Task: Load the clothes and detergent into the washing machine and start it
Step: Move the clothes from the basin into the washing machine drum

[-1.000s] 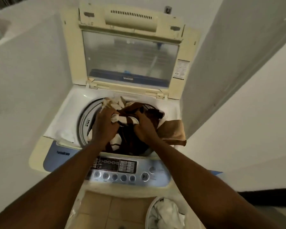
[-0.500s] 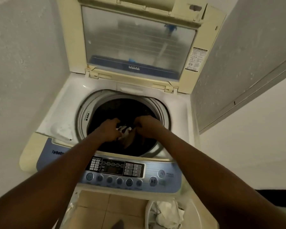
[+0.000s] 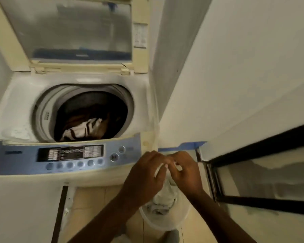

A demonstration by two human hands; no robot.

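Observation:
The top-loading washing machine (image 3: 140, 95) stands at the left with its lid (image 3: 74, 30) raised. In its drum lie brown clothes and a white cloth with dark stripes (image 3: 82, 128). Below and right of the machine, my left hand (image 3: 146, 178) and my right hand (image 3: 184, 174) are together, both gripping a white garment (image 3: 165, 195) that hangs down into a white bucket (image 3: 165, 223) on the floor. The bucket holds more pale clothes. No detergent is visible.
The blue control panel (image 3: 68, 156) with buttons runs along the machine's front. A white wall closes the right side, with a dark-framed glass panel (image 3: 263, 181) low at the right. Tan floor tiles (image 3: 95, 204) show below the machine.
Both hands have left the drum, where they pressed the clothes down, and moved down and right to the bucket, taking hold of a white garment. The view has swung right.

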